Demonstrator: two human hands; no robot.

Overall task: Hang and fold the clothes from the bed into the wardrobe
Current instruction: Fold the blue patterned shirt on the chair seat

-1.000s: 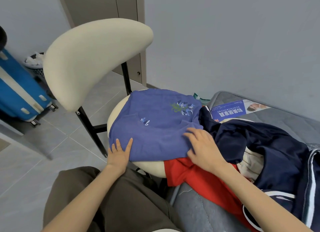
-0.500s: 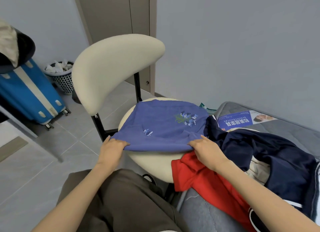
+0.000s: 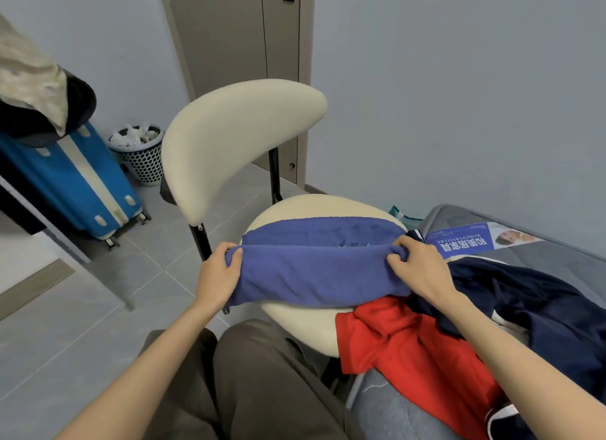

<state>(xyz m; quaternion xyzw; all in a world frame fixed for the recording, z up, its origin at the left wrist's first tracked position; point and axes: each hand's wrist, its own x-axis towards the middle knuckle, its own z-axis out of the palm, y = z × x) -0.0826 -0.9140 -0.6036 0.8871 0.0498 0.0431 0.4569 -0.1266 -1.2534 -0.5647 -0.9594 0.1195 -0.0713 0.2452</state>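
While half-folded, blue garment (image 3: 314,275) between hands (image 3: 218,275) (image 3: 418,269)

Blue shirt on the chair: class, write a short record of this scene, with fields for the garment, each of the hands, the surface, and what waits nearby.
garment: blue shirt, near edge raised and doubled over
left hand: grips the shirt's left end
right hand: grips the shirt's right end
surface: cream chair seat
waiting: red garment and navy jacket, heaped at the right
floor: blue suitcase, waste basket
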